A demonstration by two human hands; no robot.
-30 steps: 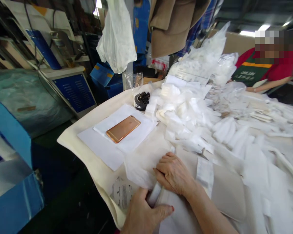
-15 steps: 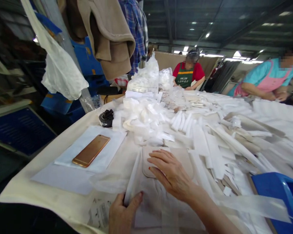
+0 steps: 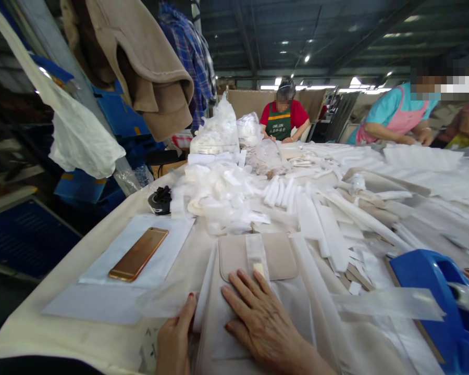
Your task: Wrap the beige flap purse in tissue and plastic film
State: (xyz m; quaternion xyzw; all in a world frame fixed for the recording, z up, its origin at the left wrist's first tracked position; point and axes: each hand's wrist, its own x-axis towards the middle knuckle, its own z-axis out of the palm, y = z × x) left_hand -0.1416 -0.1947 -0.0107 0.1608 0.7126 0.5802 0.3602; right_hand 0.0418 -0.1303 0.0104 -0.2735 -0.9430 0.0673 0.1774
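Note:
A flat beige flap bag (image 3: 285, 255) lies before me, its body covered by a whitish sheet. A white wrapping strip (image 3: 255, 249) runs down the middle of the flap, with a small cream piece at its lower end. My right hand (image 3: 260, 317) rests on the bag, fingers stretched, their tips at the flap's lower edge. Beside the bag's left edge is my left hand (image 3: 175, 333), thumb raised against the forefinger; its other fingers are mostly hidden. A translucent film piece (image 3: 160, 301) lies right by that thumb; whether it is pinched is unclear.
A gold phone (image 3: 139, 254) lies on pale sheets at the left. A blue tape dispenser (image 3: 426, 286) stands at the right, a translucent strip (image 3: 391, 303) near it. White wrapping scraps (image 3: 222, 192) cover the table's middle. Two co-workers (image 3: 283, 117) work across the table; another person's arm shows far right.
My right hand has moved down from the flap onto the bag's body, uncovering the white strip. My left thumb has left the bag's edge and now points up. The view has shifted right.

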